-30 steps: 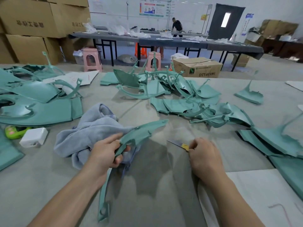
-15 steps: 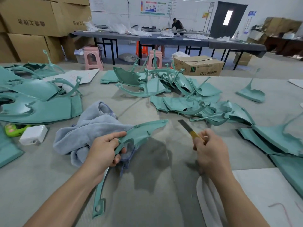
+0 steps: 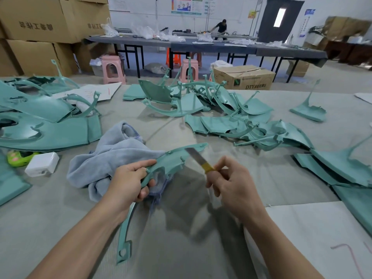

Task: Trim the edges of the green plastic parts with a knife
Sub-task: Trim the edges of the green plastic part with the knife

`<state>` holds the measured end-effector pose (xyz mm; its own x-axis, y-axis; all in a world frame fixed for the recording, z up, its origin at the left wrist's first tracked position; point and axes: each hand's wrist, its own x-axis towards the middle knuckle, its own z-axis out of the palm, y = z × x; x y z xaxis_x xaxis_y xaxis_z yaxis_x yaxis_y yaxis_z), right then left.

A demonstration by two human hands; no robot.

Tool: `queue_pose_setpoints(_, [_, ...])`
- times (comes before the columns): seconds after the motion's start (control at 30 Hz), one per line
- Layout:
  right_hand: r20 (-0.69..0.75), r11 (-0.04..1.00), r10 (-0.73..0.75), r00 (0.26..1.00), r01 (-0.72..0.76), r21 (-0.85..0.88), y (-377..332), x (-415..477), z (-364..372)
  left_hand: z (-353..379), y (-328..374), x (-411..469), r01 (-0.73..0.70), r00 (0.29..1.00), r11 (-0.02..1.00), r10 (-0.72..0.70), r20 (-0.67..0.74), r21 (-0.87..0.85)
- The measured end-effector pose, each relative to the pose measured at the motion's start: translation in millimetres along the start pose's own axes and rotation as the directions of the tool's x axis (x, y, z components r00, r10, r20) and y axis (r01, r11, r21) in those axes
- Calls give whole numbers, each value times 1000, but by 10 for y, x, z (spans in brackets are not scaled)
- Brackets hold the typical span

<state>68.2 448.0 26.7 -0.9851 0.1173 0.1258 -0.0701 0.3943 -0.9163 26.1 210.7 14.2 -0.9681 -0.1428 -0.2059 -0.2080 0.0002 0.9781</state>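
Note:
My left hand [image 3: 128,181] grips a long curved green plastic part [image 3: 175,158] at its middle, above the grey table. One end of the part points up and right, the other hangs down toward me with a small loop. My right hand [image 3: 231,184] pinches a knife [image 3: 198,159] with a yellow-wrapped handle. Its flat metal blade points up and left and lies against the upper right edge of the held part.
A grey cloth [image 3: 112,156] lies bunched under my left hand. Piles of green parts sit at the left [image 3: 46,129], centre back [image 3: 211,109] and right [image 3: 342,166]. A white charger block [image 3: 42,164] and a green toy [image 3: 20,156] lie at the left. White paper [image 3: 314,238] covers the near right.
My right hand lifted the knife off the table and brought it left and up, so the blade now meets the part's edge. My left hand kept its grip on the part.

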Motion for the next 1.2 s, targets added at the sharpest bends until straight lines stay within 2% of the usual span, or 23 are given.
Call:
queue_pose_setpoints(0.03, [21,999,8,1000,-7,-39,12,0,51,-3,-2,6,3,1000,1000,-3,0,-1])
queue_pose_setpoints(0.1, [-79,992,45,996,-54,-116,47,61,98,-8,-4,13,6,1000,1000,-6,2,1])
queue_pose_setpoints(0.13, [-157,990,64,985,-83,-117,57,97,82,-3,-5,13,7,1000,1000,-7,2,4])
queue_pose_setpoints(0.2, [-251,995,94,963,-99,-8,82,147,7,-1,-3,5,4,1000,1000,-4,5,4])
queue_pose_setpoints(0.27, [-217,981,139,966,-104,163,102,170,-42,-6,1,9,4,1000,1000,-4,8,-5])
queue_pose_setpoints(0.3, [-168,974,151,974,-117,193,106,171,-31,-11,0,15,6,1000,1000,-6,9,-6])
queue_pose_setpoints(0.37, [-126,985,159,979,-148,92,124,183,20,-11,-6,28,3,1000,1000,-3,12,1])
queue_pose_setpoints(0.43, [-187,986,150,971,-161,-45,127,210,39,-9,-13,28,0,1000,1000,0,11,11])
queue_pose_setpoints(0.5, [-222,991,133,966,-137,-3,129,222,34,-20,-12,20,-10,1000,1000,10,13,15])
queue_pose_setpoints(0.6, [-148,979,168,975,-147,144,132,220,25,-39,-21,30,-18,1000,1000,18,14,16])
queue_pose_setpoints(0.73, [-251,979,205,946,-194,66,156,274,-13,-21,-43,46,-22,1000,1000,22,9,8])
queue_pose_setpoints(0.83, [-170,961,192,967,-149,234,127,246,26,-20,-52,72,-29,1000,1000,29,7,9])
queue_pose_setpoints(0.9, [-150,969,179,972,-148,196,124,230,63,-18,-60,87,-38,999,999,37,8,20])
queue_pose_setpoints(1.0, [-236,989,147,960,-149,9,126,235,45,-3,-77,80,-55,998,998,55,11,33])
queue_pose_setpoints(1.13, [-187,979,172,967,-146,145,102,197,34,-5,-82,81,-59,998,998,59,8,30])
queue_pose_setpoints(1.2, [-210,983,173,962,-157,93,121,222,23,3,-84,83,-56,998,998,55,10,28])
